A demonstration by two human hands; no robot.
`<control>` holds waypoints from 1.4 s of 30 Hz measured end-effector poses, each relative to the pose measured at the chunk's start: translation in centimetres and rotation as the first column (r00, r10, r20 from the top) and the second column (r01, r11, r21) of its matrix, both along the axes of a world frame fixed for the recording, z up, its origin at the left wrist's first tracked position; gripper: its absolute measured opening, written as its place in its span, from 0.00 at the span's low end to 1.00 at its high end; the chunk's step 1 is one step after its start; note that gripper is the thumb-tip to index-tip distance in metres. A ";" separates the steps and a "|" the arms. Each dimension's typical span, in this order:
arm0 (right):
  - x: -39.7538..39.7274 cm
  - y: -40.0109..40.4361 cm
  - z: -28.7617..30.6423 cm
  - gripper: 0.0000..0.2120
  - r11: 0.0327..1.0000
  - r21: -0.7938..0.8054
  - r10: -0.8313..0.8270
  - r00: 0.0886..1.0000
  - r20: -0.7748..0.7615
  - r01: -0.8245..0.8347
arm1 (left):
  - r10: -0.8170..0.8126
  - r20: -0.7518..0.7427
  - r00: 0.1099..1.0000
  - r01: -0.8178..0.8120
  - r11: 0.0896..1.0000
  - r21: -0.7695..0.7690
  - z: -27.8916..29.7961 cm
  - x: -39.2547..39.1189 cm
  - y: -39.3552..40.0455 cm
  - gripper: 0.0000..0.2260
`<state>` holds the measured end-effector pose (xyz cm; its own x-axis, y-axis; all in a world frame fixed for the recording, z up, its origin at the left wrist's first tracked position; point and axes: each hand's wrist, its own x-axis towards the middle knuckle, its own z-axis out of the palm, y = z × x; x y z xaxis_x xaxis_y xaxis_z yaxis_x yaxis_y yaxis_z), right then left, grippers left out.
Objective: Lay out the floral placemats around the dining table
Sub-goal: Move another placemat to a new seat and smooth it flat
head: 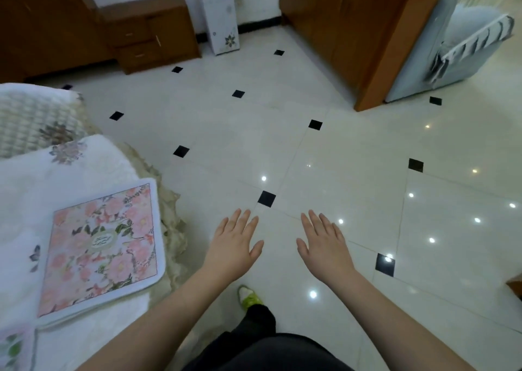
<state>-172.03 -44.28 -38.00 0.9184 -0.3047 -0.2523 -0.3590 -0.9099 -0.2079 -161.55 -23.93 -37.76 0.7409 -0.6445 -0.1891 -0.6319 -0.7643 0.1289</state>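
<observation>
1 floral mat [101,250] lies flat on the clothed table [93,159] at the left, near its rounded edge, one corner close to the overhang. It looks thin, light and limp, with a white padded border around the pink print, so it will likely sag if lifted by 1 corner. A pinch at 2 adjacent corners, or along the near edge, should keep it flat. On cloth it will probably drag rather than slide, so lifting seems safer than pushing.

A second mat [14,348] shows only as a corner at the bottom left, cut off by the frame. How many mats are already out cannot be told, since most of the table is out of view. No stack of spare mats is visible.

The left hand [234,243] and right hand [324,246] hover over the tiled floor [339,150], well apart from the mat, palms down, fingers spread and empty. Motion blur softens the cabinet [147,34] and the far room.
</observation>
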 end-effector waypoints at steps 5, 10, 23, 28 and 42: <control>7.7 0.6 -0.1 0.29 0.996 -0.023 0.087 0.996 -0.030 -0.088 | 0.148 -0.036 0.988 -0.150 0.986 -0.074 -0.5 7.0 1.9 0.29; 16.1 2.1 0.2 0.29 0.976 -0.081 0.201 0.979 -0.024 -0.202 | 0.239 -0.031 0.971 -0.240 0.968 -0.071 -2.2 12.3 5.7 0.28; 33.2 10.6 0.4 0.29 0.823 -0.073 0.561 0.827 -0.042 -0.563 | 0.601 -0.003 0.799 -0.601 0.798 -0.042 -3.2 18.2 15.2 0.28; 38.5 15.6 -0.4 0.29 0.664 -0.015 0.745 0.663 -0.073 -0.748 | 0.753 -0.010 0.658 -0.753 0.658 -0.024 -3.4 18.7 17.4 0.28; 45.1 27.8 -1.9 0.29 0.133 0.101 0.991 0.130 -0.034 -0.986 | 0.991 -0.052 0.121 -0.992 0.123 0.027 -4.6 13.4 19.4 0.29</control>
<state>-126.94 -16.51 -39.95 0.3930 0.8645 -0.3134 0.8288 -0.4807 -0.2865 -148.17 -4.49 -42.31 0.7229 0.6461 -0.2447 0.6858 -0.7141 0.1407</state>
